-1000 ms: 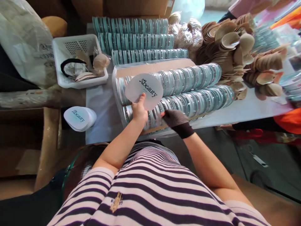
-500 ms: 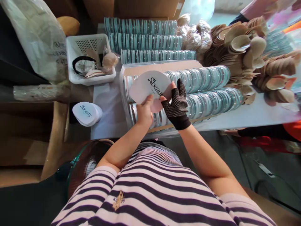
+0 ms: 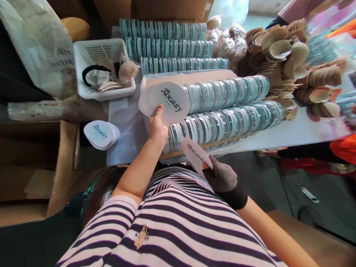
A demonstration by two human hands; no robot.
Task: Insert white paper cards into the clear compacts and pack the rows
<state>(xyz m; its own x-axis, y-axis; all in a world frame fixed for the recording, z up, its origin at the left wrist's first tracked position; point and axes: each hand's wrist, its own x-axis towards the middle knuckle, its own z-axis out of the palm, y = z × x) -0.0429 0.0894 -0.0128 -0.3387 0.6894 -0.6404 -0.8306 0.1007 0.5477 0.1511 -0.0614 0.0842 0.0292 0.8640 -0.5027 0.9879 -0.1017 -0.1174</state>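
Observation:
In my bare left hand [image 3: 158, 126] I grip several white, rounded cards [image 3: 174, 98] printed "beauty", fanned slightly, with the thumb on top. They hover over the left end of two rows of clear round plastic cases [image 3: 222, 118] standing on edge in a shallow carton. My right hand [image 3: 222, 176], in a dark dotted fingerless glove, is closed on one similar card [image 3: 194, 154], pinched by its lower edge and tilted. It is close to my body, in front of the carton's near edge. A pile of matching cards [image 3: 101, 134] lies at the table's left edge.
Further rows of clear cases [image 3: 169, 48] stand behind the carton. A white basket [image 3: 79, 81] with a black band and wrapped pieces sits back left. Beige cup-shaped pieces [image 3: 278, 55] are heaped at right. An open cardboard box [image 3: 65, 155] and a fan [image 3: 94, 196] are at lower left.
Both hands were together on the cards over the carton. My right hand has drawn one card away, down and toward my body; my left hand has shifted left with the others.

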